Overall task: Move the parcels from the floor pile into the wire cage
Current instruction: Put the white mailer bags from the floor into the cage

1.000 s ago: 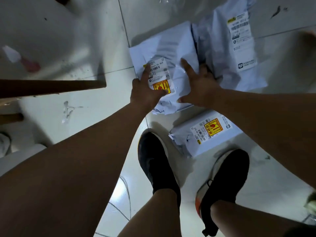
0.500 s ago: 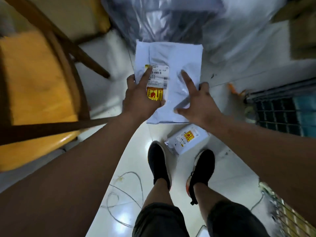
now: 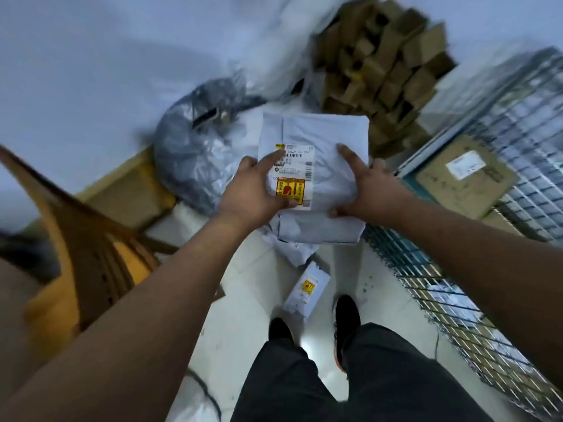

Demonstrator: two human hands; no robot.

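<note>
At the far left stands a wooden chair (image 3: 91,239), with a grey plastic bag (image 3: 189,147) beyond it; both are off the path of the carry. The left grip (image 3: 253,187) holds the white parcel (image 3: 323,138) by its left edge, forefinger and thumb spread over the shipping label. The right grip (image 3: 368,190) clasps the opposite edge in the same way. The parcel is thus in the air before the person, above the floor (image 3: 249,300) and just left of the wire cage (image 3: 411,278). To finish well, both grips should stay under the soft package so it does not sag. It should swing right over the near rim and be lowered beside the brown box (image 3: 466,175) that seems to lie inside, not dropped. A smaller parcel (image 3: 306,292) lies on the floor just ahead of the shoes and wants stepping round. Against half a second earlier, the view has turned right. The chair has slid toward the left edge, the cage fills far more of the right side, and the brown box has come into sight. Both grips hold as before.
</note>
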